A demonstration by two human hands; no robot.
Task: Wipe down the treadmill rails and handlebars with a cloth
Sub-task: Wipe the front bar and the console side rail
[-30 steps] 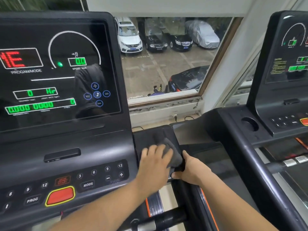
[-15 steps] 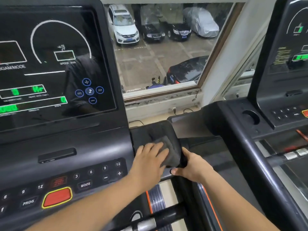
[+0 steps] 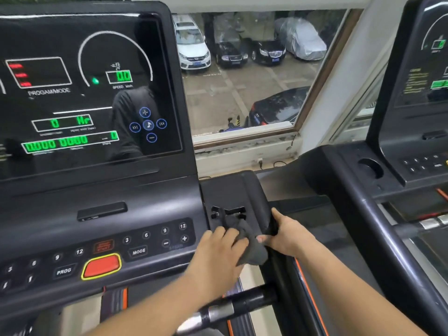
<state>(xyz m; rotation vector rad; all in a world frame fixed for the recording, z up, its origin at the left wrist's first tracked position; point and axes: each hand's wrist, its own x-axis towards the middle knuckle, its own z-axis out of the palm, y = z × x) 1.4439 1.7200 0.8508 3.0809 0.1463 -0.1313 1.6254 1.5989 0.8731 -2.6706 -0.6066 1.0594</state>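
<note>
A dark grey cloth lies bunched on the right side tray of the treadmill console. My left hand presses flat on the cloth, fingers spread over its left part. My right hand grips the tray's right edge where the side rail begins, thumb touching the cloth. A black handlebar with a silver sensor runs across below my left forearm.
The console's lit screen and keypad with a red stop button fill the left. A second treadmill stands close on the right. A window ahead looks onto parked cars.
My left hand has slid the cloth toward me along the tray, uncovering the tray's slotted middle. My right hand has kept its grip on the tray's edge.
</note>
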